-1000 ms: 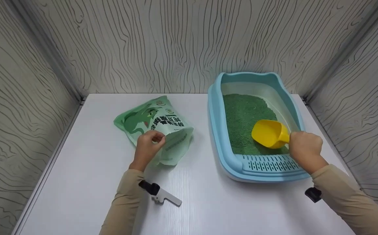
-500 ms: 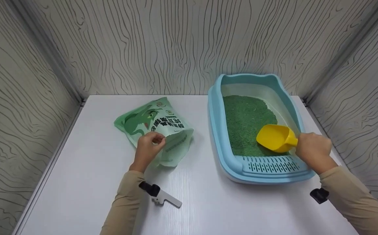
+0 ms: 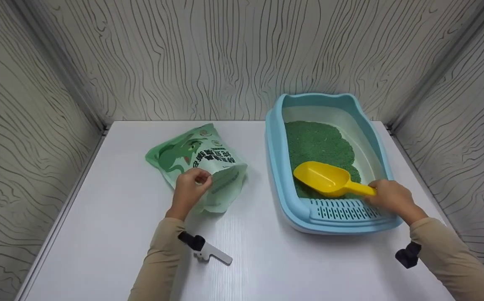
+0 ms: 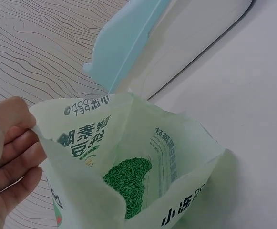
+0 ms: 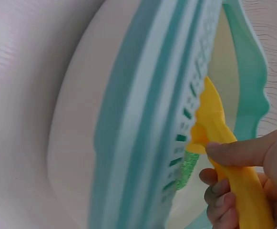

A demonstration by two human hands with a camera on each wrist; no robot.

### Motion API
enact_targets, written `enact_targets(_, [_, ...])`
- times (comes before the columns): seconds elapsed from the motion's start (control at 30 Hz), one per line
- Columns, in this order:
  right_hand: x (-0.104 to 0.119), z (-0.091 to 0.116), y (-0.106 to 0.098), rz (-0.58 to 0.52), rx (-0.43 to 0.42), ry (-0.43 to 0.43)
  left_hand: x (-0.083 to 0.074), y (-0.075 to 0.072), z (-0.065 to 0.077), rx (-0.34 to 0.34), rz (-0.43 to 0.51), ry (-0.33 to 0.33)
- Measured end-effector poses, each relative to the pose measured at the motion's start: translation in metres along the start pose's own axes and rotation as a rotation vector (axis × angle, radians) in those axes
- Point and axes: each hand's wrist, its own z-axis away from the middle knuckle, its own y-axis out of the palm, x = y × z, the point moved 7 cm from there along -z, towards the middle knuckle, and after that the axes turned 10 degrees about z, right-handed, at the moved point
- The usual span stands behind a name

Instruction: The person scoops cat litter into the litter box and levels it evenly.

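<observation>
My left hand (image 3: 189,188) pinches the top edge of a pale green cat litter bag (image 3: 225,190), holding its mouth open. Green pellets (image 4: 131,183) show inside the bag in the left wrist view. On the right, my right hand (image 3: 392,198) grips the handle of a yellow litter scoop (image 3: 321,177); the thumb lies along the handle in the right wrist view. The scoop's bowl is low over the green litter (image 3: 317,142) inside a blue litter box (image 3: 279,167), near its slotted front ledge (image 3: 346,211).
A small grey-white flat tool (image 3: 216,253) lies on the white table (image 3: 258,263) beside the left wrist, partly hidden by the black wrist strap. Wood-patterned panels (image 3: 208,58) enclose the table at the back and both sides.
The scoop has swung left across the litter, its bowl now turned toward the box's left wall. My right hand first shifted right, then turned over slightly. The left hand and bag have stayed put.
</observation>
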Motion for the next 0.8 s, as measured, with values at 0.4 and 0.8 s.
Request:
enact_targets(0.4, [0.003, -0.009, 0.009, -0.027, -0.064, -0.064, 0.004, 0.001, 0.000, 0.010, 0.021, -0.028])
enact_targets(0.8, [0.019, -0.012, 0.009, 0.003, -0.040, -0.112, 0.004, 0.001, -0.001, 0.015, 0.039, -0.044])
